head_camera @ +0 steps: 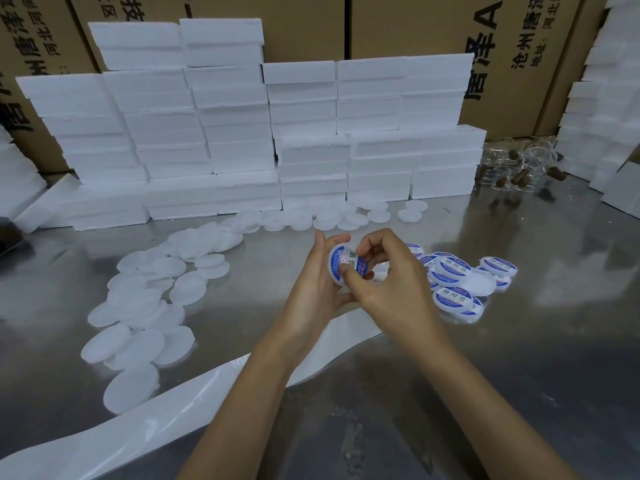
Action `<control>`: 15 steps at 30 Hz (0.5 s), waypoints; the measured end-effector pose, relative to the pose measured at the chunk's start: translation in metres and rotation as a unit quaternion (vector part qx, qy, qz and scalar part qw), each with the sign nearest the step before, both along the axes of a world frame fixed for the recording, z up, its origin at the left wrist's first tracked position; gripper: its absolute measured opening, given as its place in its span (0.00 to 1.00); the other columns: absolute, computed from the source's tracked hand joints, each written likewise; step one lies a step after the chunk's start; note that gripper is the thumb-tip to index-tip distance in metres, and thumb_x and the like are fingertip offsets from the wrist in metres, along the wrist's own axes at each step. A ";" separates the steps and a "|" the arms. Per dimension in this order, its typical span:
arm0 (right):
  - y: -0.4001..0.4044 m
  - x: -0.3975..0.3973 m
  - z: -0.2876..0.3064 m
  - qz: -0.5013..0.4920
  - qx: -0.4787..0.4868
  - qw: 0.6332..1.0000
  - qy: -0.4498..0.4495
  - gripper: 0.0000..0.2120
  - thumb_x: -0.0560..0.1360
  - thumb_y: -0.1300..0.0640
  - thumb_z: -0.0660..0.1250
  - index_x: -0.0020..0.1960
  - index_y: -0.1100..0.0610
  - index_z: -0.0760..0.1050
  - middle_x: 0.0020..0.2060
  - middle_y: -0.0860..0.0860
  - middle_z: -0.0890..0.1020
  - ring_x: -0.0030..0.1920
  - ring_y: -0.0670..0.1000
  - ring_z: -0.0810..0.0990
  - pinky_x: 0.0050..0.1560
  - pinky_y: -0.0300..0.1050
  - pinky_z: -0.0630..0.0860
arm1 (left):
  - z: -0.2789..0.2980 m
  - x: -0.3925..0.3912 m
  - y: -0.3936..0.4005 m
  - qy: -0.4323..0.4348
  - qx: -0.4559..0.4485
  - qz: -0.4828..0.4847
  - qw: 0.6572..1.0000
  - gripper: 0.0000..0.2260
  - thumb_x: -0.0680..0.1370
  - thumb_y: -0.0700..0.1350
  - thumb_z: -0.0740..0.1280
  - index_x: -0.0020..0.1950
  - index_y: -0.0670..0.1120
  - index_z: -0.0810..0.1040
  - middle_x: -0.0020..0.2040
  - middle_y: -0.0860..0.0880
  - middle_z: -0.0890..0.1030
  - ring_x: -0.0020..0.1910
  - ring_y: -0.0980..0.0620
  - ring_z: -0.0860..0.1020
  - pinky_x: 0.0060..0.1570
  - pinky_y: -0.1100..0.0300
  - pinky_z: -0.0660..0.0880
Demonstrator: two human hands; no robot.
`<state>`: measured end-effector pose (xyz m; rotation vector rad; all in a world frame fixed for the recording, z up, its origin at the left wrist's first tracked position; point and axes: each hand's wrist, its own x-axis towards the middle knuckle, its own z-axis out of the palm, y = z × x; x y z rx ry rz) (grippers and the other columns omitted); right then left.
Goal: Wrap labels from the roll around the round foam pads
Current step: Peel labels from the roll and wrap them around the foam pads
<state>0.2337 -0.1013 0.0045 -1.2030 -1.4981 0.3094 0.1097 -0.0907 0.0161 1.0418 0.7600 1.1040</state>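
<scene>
Step in hand: pressing a label (347, 261) onto one round foam pad (333, 268), held mid-scene above the table; left hand (313, 289) gripped its rim, right hand (384, 271) pinched the label down; next move likely needs smoothing the edges; pad white, label blue-bordered with printed characters.

A packing warehouse: printed cartons (398, 26) at twelve o'clock, foam boxes (235, 133) stacked on a steel desk (519, 341).
</scene>
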 end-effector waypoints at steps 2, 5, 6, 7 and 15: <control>0.002 0.000 -0.002 -0.040 0.006 0.998 -0.046 0.18 0.69 0.53 0.78 0.52 0.47 0.71 0.48 0.44 0.75 0.50 0.34 0.71 0.41 0.23 0.68 | 0.000 -0.002 0.000 -0.016 -0.011 0.009 1.000 0.28 0.81 0.61 0.51 0.72 0.45 0.71 0.62 0.37 0.81 0.57 0.40 0.82 0.51 0.53 0.82; 0.006 0.009 -0.002 -0.094 -0.010 0.992 -0.080 0.27 0.65 0.37 0.75 0.57 0.45 0.67 0.51 0.39 0.69 0.52 0.39 0.67 0.44 0.35 0.67 | 0.001 -0.004 -0.001 -0.057 -0.033 0.016 0.998 0.27 0.83 0.60 0.51 0.72 0.43 0.71 0.59 0.36 0.82 0.57 0.39 0.82 0.53 0.49 0.81; 0.006 0.010 -0.002 -0.104 -0.013 0.991 -0.088 0.27 0.64 0.31 0.71 0.53 0.44 0.65 0.48 0.39 0.69 0.50 0.40 0.68 0.43 0.38 0.67 | 0.002 -0.004 -0.001 -0.068 -0.034 0.016 0.997 0.28 0.83 0.60 0.51 0.72 0.43 0.71 0.59 0.36 0.82 0.57 0.40 0.81 0.53 0.49 0.81; 0.006 0.010 -0.002 -0.111 -0.013 0.988 -0.106 0.27 0.64 0.26 0.67 0.49 0.44 0.64 0.45 0.39 0.69 0.47 0.41 0.68 0.40 0.38 0.65 | 0.002 -0.004 -0.002 -0.075 -0.032 0.015 0.997 0.28 0.83 0.61 0.51 0.72 0.43 0.71 0.59 0.36 0.82 0.58 0.41 0.81 0.52 0.50 0.81; 0.003 0.009 -0.009 -0.124 -0.029 0.970 -0.207 0.27 0.69 0.22 0.51 0.36 0.46 0.60 0.27 0.45 0.70 0.29 0.43 0.70 0.28 0.41 0.59 | 0.001 0.001 -0.004 -0.089 -0.022 -0.022 0.996 0.28 0.82 0.62 0.52 0.74 0.44 0.68 0.61 0.40 0.80 0.58 0.44 0.79 0.58 0.50 0.76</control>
